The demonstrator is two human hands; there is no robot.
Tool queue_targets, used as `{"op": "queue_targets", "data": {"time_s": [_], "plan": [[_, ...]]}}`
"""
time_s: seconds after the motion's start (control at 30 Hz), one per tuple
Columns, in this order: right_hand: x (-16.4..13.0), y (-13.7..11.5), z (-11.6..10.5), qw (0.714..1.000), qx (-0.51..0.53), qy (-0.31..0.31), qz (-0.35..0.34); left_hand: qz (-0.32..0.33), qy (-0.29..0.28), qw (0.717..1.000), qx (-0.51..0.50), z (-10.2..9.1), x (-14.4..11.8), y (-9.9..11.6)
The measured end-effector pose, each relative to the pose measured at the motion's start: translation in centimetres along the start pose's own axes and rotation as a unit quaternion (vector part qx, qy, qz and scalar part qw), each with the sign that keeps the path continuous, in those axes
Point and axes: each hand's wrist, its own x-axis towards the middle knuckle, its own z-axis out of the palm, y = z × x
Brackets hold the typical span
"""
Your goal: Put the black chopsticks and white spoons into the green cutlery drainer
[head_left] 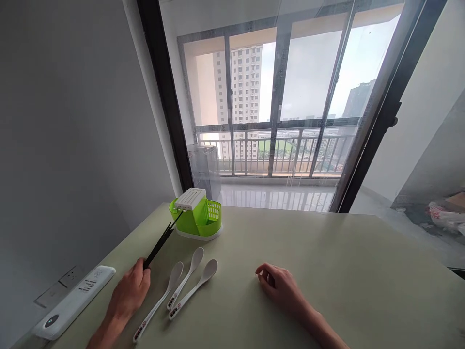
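The left hand [129, 293] is closed around the near ends of a bundle of thin black chopsticks [160, 245], gripped low so that the shafts angle up and away from it; their far tips reach the rim of a lime-green plastic cutlery drainer with a white slotted lid [196, 215], which stands beyond the left hand on a white drip base; whether the tips touch the rim or merely meet it by line of sight cannot be told; the long rearward grip appears to serve aiming the tips at the holder's opening. The right hand [278, 283] holds nothing; it rests on the pale green tabletop [345, 271] with fingers loosely curled under, seemingly as a support, well apart from the drainer. Between the two hands, nearer the left, lie three white plastic soup spoons [189, 281], side by side, bowls pointed away toward the drainer and handles toward the person, each handle bearing a small printed mark too small to read; none is touched. Outboard of the left hand, at the table's edge, lies a white power strip [74, 300], flat and clear of the hand.
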Motion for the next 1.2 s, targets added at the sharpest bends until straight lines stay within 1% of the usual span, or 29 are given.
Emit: {"op": "queue_targets", "data": {"time_s": [0.07,0.13,0.17,0.2,0.27,0.33,0.4,0.47,0.53,0.6,0.7,0.8,0.93,1.0,1.07,1.2], "plan": [[0.0,-0.1,0.0,1.0,-0.002,0.0,0.001,0.011,-0.01,0.991,-0.129,-1.2,-0.3,1.5],[0.1,-0.1,0.0,1.0,0.0,-0.002,0.001,0.031,-0.026,0.967,-0.251,-2.2,-0.7,4.0],[0.1,-0.2,-0.1,1.0,0.001,-0.003,0.002,0.042,-0.048,0.949,-0.309,-2.4,-0.9,5.5],[0.1,-0.2,-0.1,1.0,0.003,-0.004,0.003,0.047,-0.079,0.924,-0.371,-2.6,-1.1,7.1],[0.0,-0.2,-0.1,1.0,0.007,-0.005,0.004,0.05,-0.158,0.864,-0.476,-2.3,-1.7,10.6],[0.0,-0.2,-0.1,1.0,0.009,-0.006,0.001,0.054,-0.217,0.807,-0.546,-1.4,-2.3,14.0],[0.0,-0.1,-0.1,1.0,0.013,-0.004,0.001,0.059,-0.254,0.753,-0.604,0.0,-3.0,17.3],[0.0,0.0,0.0,1.0,0.021,0.0,0.004,0.054,-0.266,0.708,-0.652,1.8,-3.6,20.1],[0.0,0.1,0.1,0.999,0.033,0.004,0.008,0.05,-0.269,0.67,-0.69,3.7,-4.1,22.3],[0.2,0.3,0.2,0.999,0.052,0.006,0.011,0.053,-0.256,0.651,-0.712,5.5,-4.4,23.9],[0.5,0.5,0.2,0.995,0.1,0.016,0.026,0.063,-0.234,0.652,-0.719,7.7,-4.6,25.3],[0.8,0.7,0.1,0.987,0.153,0.023,0.035,0.082,-0.222,0.673,-0.701,9.0,-4.6,25.7],[0.9,0.9,-0.1,0.98,0.193,0.032,0.033,0.12,-0.202,0.73,-0.642,9.6,-4.8,26.2],[0.8,0.8,-0.2,0.98,0.195,0.037,0.035,0.132,-0.205,0.75,-0.614,9.6,-5.1,26.3],[0.7,0.6,-0.3,0.981,0.189,0.036,0.038,0.137,-0.207,0.763,-0.597,9.7,-5.4,26.4],[0.6,0.0,-0.6,0.983,0.176,0.028,0.045,0.136,-0.195,0.776,-0.584,10.2,-5.7,26.2]]}}
